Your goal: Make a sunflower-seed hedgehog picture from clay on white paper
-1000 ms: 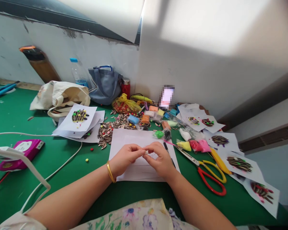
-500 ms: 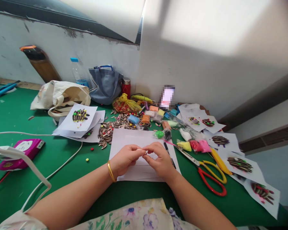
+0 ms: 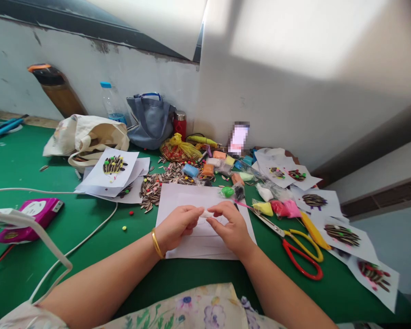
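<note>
Over the white paper (image 3: 195, 249), my left hand (image 3: 180, 225) has thumb and forefinger pinched at a small white lump (image 3: 206, 213) that looks like modelling clay. My right hand (image 3: 231, 226) curls its thumb and fingertips round the other side of this lump. Fingertips hide part of it. Just behind the hands lie a green clay ball (image 3: 227, 192) in clear wrap and a black wrapped lump (image 3: 239, 192). A heap of striped sunflower seeds (image 3: 152, 194), with small coloured balls among them, borders the paper's far left corner.
Scissors (image 3: 303, 256) and a yellow-handled tool (image 3: 315, 232) lie right of the paper. Coloured clay packets (image 3: 263, 209) sit behind. Seed-decorated sheets (image 3: 342, 235) line the right edge; more sheets (image 3: 89, 185) are left. A white cable (image 3: 89, 243) crosses the left side.
My hands have moved slightly apart, so more of the white lump shows between the fingertips. Everything else on the table stays put.
</note>
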Demonstrator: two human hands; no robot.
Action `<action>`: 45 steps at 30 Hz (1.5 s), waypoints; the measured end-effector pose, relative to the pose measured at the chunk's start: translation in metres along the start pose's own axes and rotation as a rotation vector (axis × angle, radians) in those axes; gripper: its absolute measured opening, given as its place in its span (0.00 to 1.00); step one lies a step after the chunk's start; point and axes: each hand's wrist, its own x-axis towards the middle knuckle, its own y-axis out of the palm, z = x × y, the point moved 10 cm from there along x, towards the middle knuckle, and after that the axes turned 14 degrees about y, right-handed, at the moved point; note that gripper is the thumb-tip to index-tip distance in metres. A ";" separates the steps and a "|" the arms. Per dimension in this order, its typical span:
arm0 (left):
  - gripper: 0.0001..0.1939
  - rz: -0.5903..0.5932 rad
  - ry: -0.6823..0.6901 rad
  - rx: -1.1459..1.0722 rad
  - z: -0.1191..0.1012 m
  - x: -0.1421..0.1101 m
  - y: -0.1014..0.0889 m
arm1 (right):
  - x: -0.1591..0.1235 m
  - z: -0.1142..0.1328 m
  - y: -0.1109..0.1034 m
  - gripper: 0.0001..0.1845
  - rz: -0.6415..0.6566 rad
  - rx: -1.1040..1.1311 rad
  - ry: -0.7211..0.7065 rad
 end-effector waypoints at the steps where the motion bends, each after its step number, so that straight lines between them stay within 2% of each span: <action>1: 0.21 -0.008 0.007 -0.003 0.000 0.001 -0.001 | 0.001 -0.001 -0.001 0.08 -0.002 0.006 0.004; 4: 0.19 -0.047 0.022 0.062 -0.002 0.002 -0.008 | 0.001 -0.005 -0.001 0.09 0.011 0.014 0.019; 10: 0.20 -0.066 0.086 0.203 -0.007 0.004 -0.012 | -0.001 -0.005 0.008 0.18 0.029 0.002 0.022; 17: 0.23 -0.020 0.075 0.240 -0.006 0.002 -0.006 | -0.001 0.003 0.010 0.08 0.043 -0.006 -0.024; 22: 0.22 0.023 0.078 0.273 -0.007 0.002 -0.005 | 0.000 0.004 0.011 0.07 0.055 -0.011 -0.026; 45: 0.19 -0.013 0.103 0.281 -0.015 0.002 -0.006 | 0.000 0.001 0.006 0.07 0.029 -0.041 -0.014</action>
